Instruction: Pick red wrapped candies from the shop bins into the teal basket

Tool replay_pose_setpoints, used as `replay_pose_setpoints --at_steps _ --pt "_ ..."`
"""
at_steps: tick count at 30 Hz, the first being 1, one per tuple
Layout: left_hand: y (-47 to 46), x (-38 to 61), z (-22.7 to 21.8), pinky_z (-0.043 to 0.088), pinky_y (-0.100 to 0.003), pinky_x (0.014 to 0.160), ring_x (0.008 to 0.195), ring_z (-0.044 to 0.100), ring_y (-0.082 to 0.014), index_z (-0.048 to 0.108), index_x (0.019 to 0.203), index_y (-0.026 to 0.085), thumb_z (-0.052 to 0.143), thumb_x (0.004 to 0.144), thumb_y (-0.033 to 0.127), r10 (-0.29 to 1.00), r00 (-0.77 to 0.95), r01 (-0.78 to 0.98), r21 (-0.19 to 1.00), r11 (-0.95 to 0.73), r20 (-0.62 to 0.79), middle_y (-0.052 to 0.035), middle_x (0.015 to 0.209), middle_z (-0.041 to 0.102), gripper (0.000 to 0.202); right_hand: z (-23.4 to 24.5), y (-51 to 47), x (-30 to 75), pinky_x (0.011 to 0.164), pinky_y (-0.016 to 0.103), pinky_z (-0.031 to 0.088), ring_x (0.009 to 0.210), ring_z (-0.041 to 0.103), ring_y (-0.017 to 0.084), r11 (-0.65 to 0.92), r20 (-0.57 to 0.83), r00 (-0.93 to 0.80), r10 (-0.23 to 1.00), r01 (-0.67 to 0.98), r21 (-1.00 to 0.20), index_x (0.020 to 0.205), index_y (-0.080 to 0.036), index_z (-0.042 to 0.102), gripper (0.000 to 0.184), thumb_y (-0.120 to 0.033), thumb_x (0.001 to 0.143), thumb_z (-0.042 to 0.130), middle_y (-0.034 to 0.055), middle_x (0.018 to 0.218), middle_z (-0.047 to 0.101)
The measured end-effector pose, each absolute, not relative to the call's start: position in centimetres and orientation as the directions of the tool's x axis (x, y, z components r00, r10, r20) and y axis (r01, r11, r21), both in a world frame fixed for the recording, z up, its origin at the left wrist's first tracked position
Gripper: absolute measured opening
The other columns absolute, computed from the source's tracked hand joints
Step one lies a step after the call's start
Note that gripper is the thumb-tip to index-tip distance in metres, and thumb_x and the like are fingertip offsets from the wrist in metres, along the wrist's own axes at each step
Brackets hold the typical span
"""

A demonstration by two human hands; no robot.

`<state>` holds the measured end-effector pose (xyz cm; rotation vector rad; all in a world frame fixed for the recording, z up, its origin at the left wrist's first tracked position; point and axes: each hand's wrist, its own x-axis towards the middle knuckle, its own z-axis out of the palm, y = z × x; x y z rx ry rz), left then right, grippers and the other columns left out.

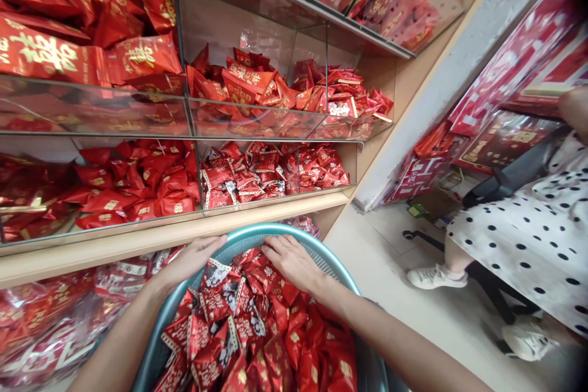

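A teal plastic basket full of red foil packets is in front of me, against the shelf's lower wooden edge. Some packets carry black-and-white pictures, others gold print. My left hand is at the basket's far left rim, fingers bent over it. Inside the far side of the basket, my right hand lies palm down on the packets, its fingers stretched out and slightly spread. What lies under the right palm is hidden.
A wooden shelf unit with clear-walled bins holds red packets ahead. Bagged packets lie below on the left. At right, a person in a polka-dot dress sits on a chair above the tiled floor. Red packages stand by the wall.
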<state>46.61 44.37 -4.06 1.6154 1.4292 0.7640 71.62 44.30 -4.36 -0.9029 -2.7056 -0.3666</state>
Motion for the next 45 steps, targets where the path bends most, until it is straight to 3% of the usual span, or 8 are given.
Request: replay_pose_setpoints --at_steps 7,11,14,19,27,37,42,45 --pt "44.4 46.4 -4.3 0.028 -0.037 0.104 0.120 0.045 -0.0246 0.063 0.109 0.021 0.046 0.074 0.061 0.987 0.134 0.492 0.871 0.015 -0.093 -0.0023 0.123 0.056 0.056 -2.9 45.4 72.8 0.084 0.035 0.041 0.099 0.049 0.021 0.763 0.429 -0.734 0.526 0.630 0.142 0.110 -0.017 0.053 0.026 -0.016 0.087 0.042 0.0096 0.116 0.054" --pt "44.4 46.5 -3.9 0.030 -0.040 0.103 0.119 0.045 -0.0272 0.066 0.103 0.023 0.051 0.070 0.061 0.989 0.126 0.492 0.871 0.006 -0.078 -0.0009 0.120 0.058 0.053 0.0 48.5 75.0 0.084 0.036 0.041 0.103 0.048 0.021 0.697 0.625 -0.558 0.546 0.717 0.031 0.110 -0.017 0.053 0.028 -0.014 0.086 0.040 0.0106 0.114 0.054" --pt "44.3 46.7 -3.6 0.034 -0.041 0.101 0.116 0.049 -0.0279 0.068 0.099 0.024 0.052 0.069 0.061 0.989 0.134 0.486 0.874 -0.007 -0.066 0.0002 0.116 0.061 0.050 2.4 51.6 76.8 0.083 0.035 0.041 0.098 0.050 0.021 0.614 0.678 -0.437 0.591 0.789 -0.026 0.106 -0.017 0.055 0.027 -0.014 0.085 0.038 0.0098 0.108 0.056" --pt "44.6 46.4 -4.2 0.031 -0.040 0.103 0.117 0.048 -0.0268 0.066 0.105 0.023 0.051 0.072 0.060 0.990 0.124 0.490 0.871 0.000 -0.070 -0.0015 0.120 0.057 0.052 4.6 56.1 78.4 0.078 0.031 0.040 0.092 0.050 0.021 0.427 0.601 -0.320 0.732 0.903 -0.040 0.098 -0.016 0.060 0.024 -0.013 0.083 0.041 0.0104 0.099 0.056" --pt "45.0 46.0 -5.1 0.027 -0.038 0.105 0.119 0.046 -0.0250 0.063 0.109 0.022 0.049 0.074 0.059 0.984 0.165 0.483 0.875 -0.016 -0.073 -0.0020 0.123 0.054 0.053 4.5 58.8 77.9 0.070 0.027 0.036 0.083 0.051 0.019 0.364 0.420 -0.339 0.842 0.931 0.022 0.088 -0.016 0.062 0.020 -0.016 0.083 0.042 0.0084 0.088 0.053" --pt "44.7 46.1 -4.8 0.025 -0.040 0.105 0.120 0.044 -0.0255 0.062 0.111 0.020 0.049 0.075 0.057 0.987 0.140 0.484 0.875 0.004 -0.082 -0.0041 0.125 0.052 0.053 5.0 58.6 78.8 0.070 0.025 0.037 0.077 0.050 0.016 0.448 0.532 -0.357 0.768 0.893 -0.046 0.077 -0.016 0.060 0.022 -0.016 0.085 0.039 0.0061 0.081 0.052" --pt "44.8 46.1 -4.7 0.028 -0.040 0.104 0.118 0.047 -0.0263 0.063 0.108 0.020 0.051 0.073 0.058 0.988 0.129 0.484 0.875 0.006 -0.079 -0.0038 0.122 0.055 0.053 6.2 58.0 80.0 0.070 0.026 0.039 0.078 0.052 0.017 0.518 0.656 -0.304 0.691 0.841 -0.156 0.082 -0.016 0.059 0.019 -0.018 0.084 0.041 0.0072 0.086 0.055" --pt "44.6 46.4 -4.3 0.030 -0.041 0.103 0.118 0.045 -0.0279 0.064 0.107 0.021 0.052 0.072 0.058 0.989 0.122 0.486 0.874 0.014 -0.084 -0.0027 0.121 0.055 0.053 6.6 56.6 81.0 0.070 0.027 0.041 0.076 0.055 0.017 0.543 0.720 -0.196 0.666 0.789 -0.287 0.082 -0.018 0.058 0.015 -0.022 0.083 0.044 0.0060 0.083 0.058"
